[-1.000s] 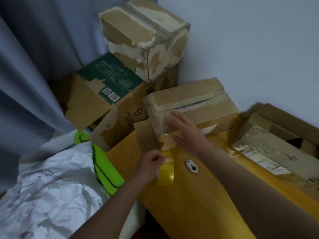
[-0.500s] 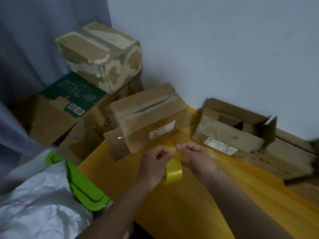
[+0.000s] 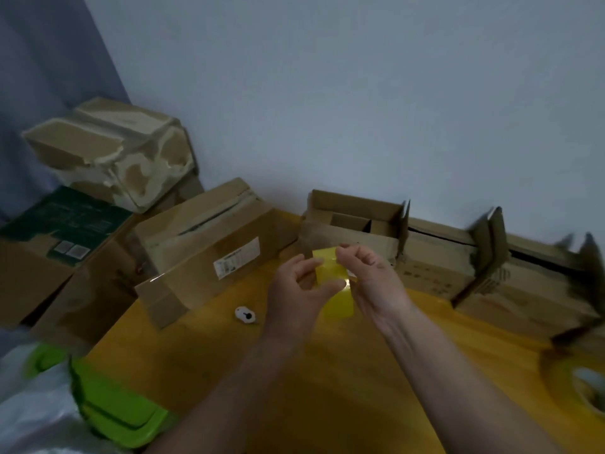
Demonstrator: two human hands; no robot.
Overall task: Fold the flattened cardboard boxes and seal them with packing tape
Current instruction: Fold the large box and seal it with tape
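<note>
- Box (image 3: 209, 244) on table (image 3: 203, 371), far left, well apart from the hands; seam looks untaped.
- Left hand (image 3: 296, 290) pinches tape (image 3: 334, 283) mid-air.
- Right hand (image 3: 370, 276) pinches its upper edge; slack could fold the tape onto itself.

green tray (image 3: 108, 401) | white sheet (image 3: 29, 417) | curtain (image 3: 39, 77)

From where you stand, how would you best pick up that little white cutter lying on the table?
Probably from above, pinching the white cutter across its narrow sides. It lies flat on the yellow table, clear of the box behind it, so both long edges look free. Both hands are busy: the left hand and right hand hold the yellow tape roll.
</note>
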